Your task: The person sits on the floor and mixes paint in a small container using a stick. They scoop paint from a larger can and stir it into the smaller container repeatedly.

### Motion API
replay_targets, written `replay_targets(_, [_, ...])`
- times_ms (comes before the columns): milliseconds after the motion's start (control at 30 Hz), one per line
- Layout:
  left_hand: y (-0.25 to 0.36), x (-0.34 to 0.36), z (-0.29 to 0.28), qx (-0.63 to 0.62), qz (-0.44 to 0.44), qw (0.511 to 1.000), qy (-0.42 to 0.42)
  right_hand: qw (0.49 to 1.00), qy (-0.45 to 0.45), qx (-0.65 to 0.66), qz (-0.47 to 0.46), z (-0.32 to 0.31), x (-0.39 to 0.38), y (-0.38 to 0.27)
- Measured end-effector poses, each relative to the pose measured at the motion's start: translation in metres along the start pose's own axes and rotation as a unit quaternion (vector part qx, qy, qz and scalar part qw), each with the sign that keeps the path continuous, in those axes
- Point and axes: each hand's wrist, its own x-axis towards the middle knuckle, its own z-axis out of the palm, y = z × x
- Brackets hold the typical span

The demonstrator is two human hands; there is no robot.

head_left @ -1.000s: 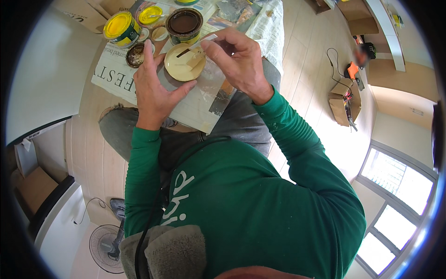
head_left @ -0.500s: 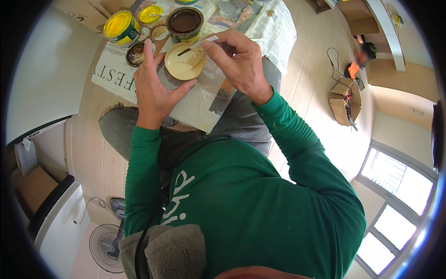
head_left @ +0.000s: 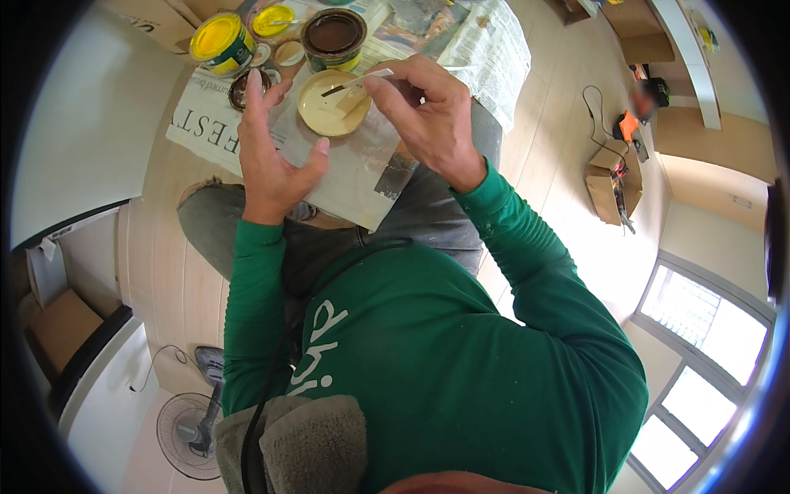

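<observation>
A thin white stick (head_left: 355,82) with a dark brown tip is pinched in my right hand (head_left: 434,119). Its tip hovers over or touches a shallow round dish (head_left: 329,122) with cream-coloured contents; which of the two I cannot tell. On the dish's left, my left hand (head_left: 276,165) is open, fingers stretched and thumb spread, apart from the rim. Just beyond the dish stands a tin of dark brown paint (head_left: 333,34). Farther left are a yellow paint tin (head_left: 222,45) and a round lid smeared yellow (head_left: 273,20).
Newspaper (head_left: 202,115) covers the work surface before my knees. Small round lids (head_left: 290,53) lie among the tins. Cardboard (head_left: 144,23) stands at the far left. On the floor to the right are an open carton (head_left: 605,193) with tools and a cable (head_left: 586,103).
My left hand has come off the dish, its thumb drawn back from the rim. The stick remains in my right hand, which has barely moved. The whole view has shifted slightly.
</observation>
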Motion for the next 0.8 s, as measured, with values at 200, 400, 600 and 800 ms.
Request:
replay_targets(200, [-0.001, -0.005, 0.001, -0.057, -0.009, 0.998, 0.035, 0.996, 0.042, -0.036, -0.077, -0.005, -0.002, -0.021])
replay_targets(400, [0.004, -0.001, -0.002, -0.067, -0.03, 0.996, 0.053, 0.995, 0.045, -0.049, -0.073, 0.012, -0.017, -0.001])
replay_targets(600, [-0.003, -0.009, -0.003, -0.081, -0.044, 0.992, 0.09, 0.995, 0.051, -0.052, -0.066, 0.009, -0.02, -0.01])
replay_targets(800, [-0.002, -0.009, -0.002, -0.1, -0.059, 0.987, 0.108, 0.991, 0.039, -0.082, -0.093, 0.008, -0.022, -0.006])
